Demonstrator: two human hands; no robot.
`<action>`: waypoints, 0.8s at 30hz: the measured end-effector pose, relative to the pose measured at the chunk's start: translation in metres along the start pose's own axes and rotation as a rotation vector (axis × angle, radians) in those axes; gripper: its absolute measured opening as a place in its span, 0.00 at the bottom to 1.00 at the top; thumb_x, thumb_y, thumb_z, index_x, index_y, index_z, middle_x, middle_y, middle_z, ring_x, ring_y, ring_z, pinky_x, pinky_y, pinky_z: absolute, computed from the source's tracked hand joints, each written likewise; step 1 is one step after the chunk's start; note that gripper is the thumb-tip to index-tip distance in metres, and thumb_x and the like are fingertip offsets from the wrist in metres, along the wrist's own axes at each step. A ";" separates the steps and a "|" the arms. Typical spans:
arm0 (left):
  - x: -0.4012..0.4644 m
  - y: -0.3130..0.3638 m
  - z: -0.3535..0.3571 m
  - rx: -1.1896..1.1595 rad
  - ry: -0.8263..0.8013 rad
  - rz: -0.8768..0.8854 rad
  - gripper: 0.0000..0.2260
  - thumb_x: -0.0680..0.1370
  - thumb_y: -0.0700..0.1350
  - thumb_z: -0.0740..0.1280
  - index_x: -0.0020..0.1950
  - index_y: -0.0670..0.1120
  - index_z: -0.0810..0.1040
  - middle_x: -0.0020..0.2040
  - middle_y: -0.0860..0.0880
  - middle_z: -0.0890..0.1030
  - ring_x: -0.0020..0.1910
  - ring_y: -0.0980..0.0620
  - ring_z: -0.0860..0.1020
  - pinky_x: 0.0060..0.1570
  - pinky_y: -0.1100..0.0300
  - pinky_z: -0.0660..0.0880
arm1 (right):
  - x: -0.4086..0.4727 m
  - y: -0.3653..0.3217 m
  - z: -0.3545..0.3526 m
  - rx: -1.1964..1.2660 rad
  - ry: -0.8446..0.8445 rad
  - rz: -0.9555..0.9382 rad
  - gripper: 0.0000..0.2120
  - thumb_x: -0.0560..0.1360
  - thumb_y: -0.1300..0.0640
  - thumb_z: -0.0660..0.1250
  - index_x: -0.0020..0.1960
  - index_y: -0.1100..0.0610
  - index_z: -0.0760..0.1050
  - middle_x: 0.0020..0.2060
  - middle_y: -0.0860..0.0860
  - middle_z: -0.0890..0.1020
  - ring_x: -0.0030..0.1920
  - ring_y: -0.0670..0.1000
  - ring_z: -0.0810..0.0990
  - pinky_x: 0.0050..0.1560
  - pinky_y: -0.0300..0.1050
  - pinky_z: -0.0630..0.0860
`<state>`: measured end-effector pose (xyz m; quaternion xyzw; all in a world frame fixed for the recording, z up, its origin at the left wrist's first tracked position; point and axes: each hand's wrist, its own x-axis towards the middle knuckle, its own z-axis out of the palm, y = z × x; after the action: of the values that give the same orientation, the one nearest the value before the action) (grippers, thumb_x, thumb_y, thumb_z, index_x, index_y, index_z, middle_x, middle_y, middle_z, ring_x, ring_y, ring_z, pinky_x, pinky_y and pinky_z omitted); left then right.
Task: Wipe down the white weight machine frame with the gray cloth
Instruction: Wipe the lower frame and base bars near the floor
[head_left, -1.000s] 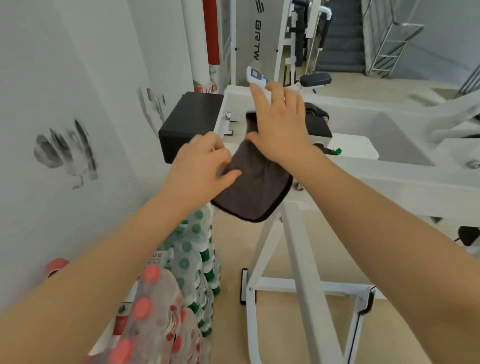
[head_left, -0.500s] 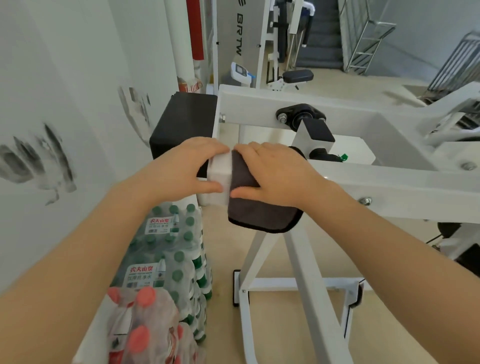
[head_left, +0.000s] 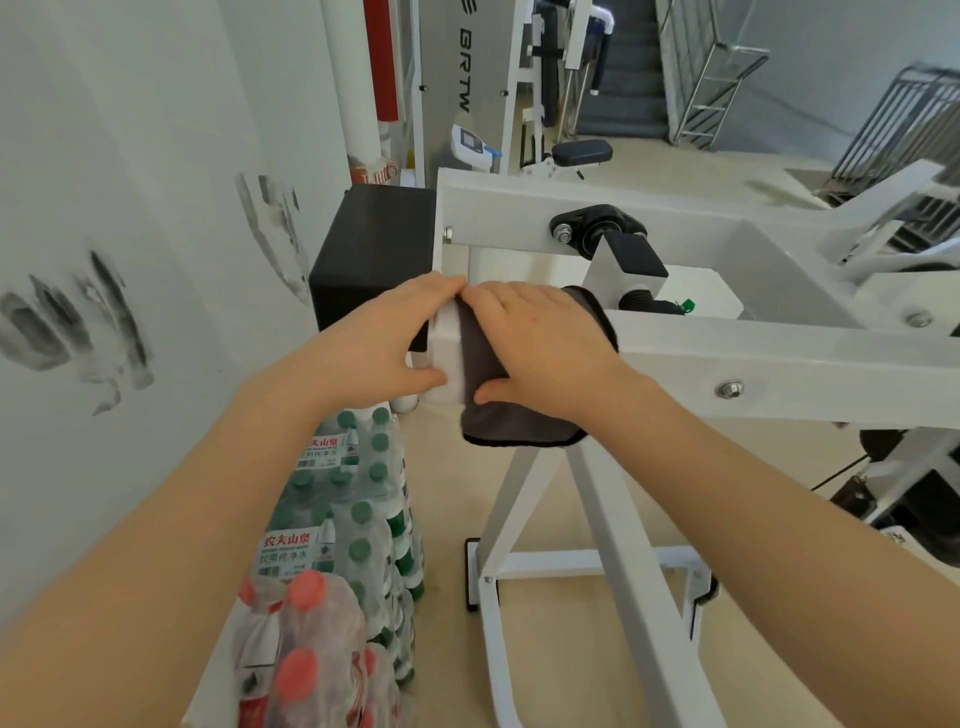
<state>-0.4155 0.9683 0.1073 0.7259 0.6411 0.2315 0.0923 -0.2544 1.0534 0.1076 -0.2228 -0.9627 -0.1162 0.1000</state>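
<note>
The cloth (head_left: 488, 364) lies draped over the near horizontal beam (head_left: 779, 364) of the machine frame, close to the beam's left end. The right hand (head_left: 540, 343) rests on top of the cloth; the left hand (head_left: 395, 338) wraps the beam's end just left of it, fingertips touching. A block (head_left: 369, 249) sits behind the left hand, against the wall (head_left: 130, 208) on the left. Packs of bottles (head_left: 348, 499) stand on the floor (head_left: 545, 649) below the left arm, left of the frame's legs (head_left: 613, 519). A second beam (head_left: 623, 208) runs behind the first. Stairs (head_left: 628, 67) rise far behind.
</note>
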 end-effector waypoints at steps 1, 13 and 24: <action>0.000 0.000 0.001 0.014 -0.004 0.017 0.35 0.69 0.45 0.72 0.72 0.46 0.61 0.68 0.51 0.66 0.66 0.54 0.65 0.65 0.63 0.60 | -0.009 0.010 -0.001 0.008 -0.003 0.021 0.42 0.65 0.41 0.73 0.71 0.57 0.59 0.66 0.52 0.70 0.65 0.55 0.68 0.62 0.47 0.60; -0.005 0.026 0.018 0.318 0.195 0.059 0.29 0.71 0.50 0.68 0.68 0.40 0.68 0.65 0.41 0.72 0.63 0.42 0.71 0.65 0.48 0.63 | -0.038 0.010 0.009 0.037 0.144 0.147 0.37 0.67 0.41 0.70 0.66 0.63 0.69 0.64 0.58 0.74 0.64 0.58 0.72 0.63 0.53 0.65; 0.022 0.094 0.063 0.387 0.273 0.091 0.24 0.72 0.41 0.68 0.67 0.39 0.70 0.65 0.38 0.72 0.68 0.36 0.66 0.66 0.42 0.60 | -0.145 0.122 0.010 0.101 0.117 0.452 0.22 0.80 0.54 0.57 0.71 0.61 0.64 0.70 0.56 0.67 0.72 0.54 0.63 0.70 0.47 0.55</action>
<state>-0.3022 0.9853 0.0972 0.7200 0.6468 0.2044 -0.1465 -0.0729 1.1038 0.0842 -0.4202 -0.8856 -0.0553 0.1900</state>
